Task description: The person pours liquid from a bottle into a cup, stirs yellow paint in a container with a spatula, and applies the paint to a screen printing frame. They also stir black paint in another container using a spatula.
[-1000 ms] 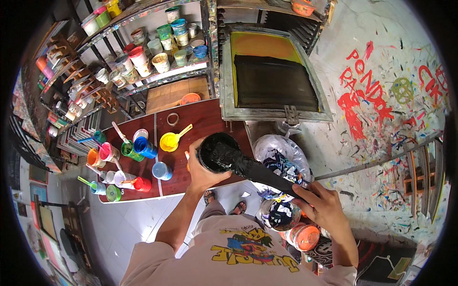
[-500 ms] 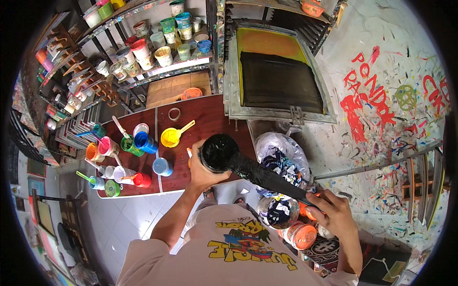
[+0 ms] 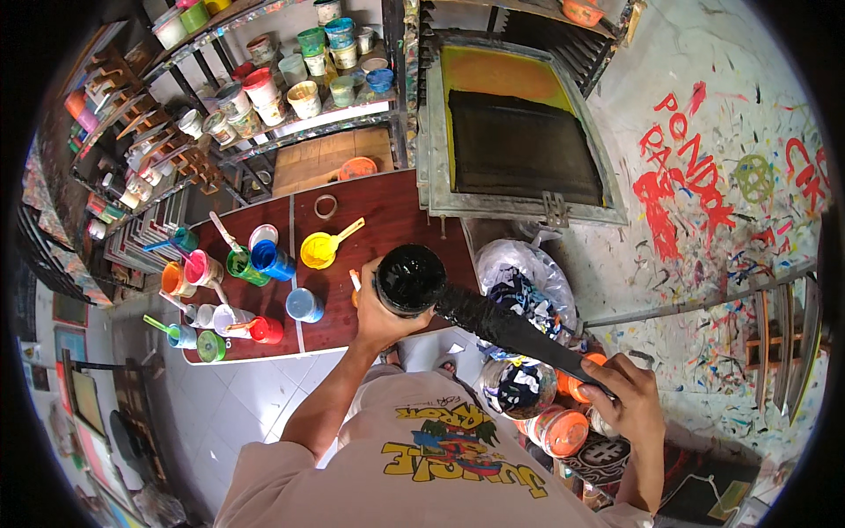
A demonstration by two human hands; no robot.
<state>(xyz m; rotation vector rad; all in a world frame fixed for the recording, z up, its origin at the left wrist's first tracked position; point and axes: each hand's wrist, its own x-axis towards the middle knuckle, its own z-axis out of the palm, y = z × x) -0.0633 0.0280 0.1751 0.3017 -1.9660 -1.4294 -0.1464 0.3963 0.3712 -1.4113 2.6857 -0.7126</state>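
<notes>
My left hand (image 3: 385, 319) is wrapped round a tub of black ink (image 3: 410, 275), its open mouth tipped toward me above the table's near edge. In my right hand (image 3: 627, 396) is the handle end of a long, flat black spatula (image 3: 515, 333). Thick wet ink coats the half of the spatula nearest the tub. Its tip lies at the tub's right rim; whether it touches cannot be made out. Just left of my left hand, an orange stick (image 3: 356, 286) shows partly. On the table stand a yellow paint cup (image 3: 319, 250) with a handle and a light-blue jar (image 3: 304, 305).
Several paint pots, such as a red one (image 3: 266, 330), stand on the left of the dark red table (image 3: 378, 207). A framed printing screen (image 3: 528, 132) is beyond its right end. Below lie a bag of rags (image 3: 528, 282) and orange-lidded tubs (image 3: 563, 431). Paint shelves (image 3: 308, 114) line the back.
The spatula has shifted slightly right and down, its inked end moving from over the tub's opening to its right rim. The tub has turned a little and moved slightly right.
</notes>
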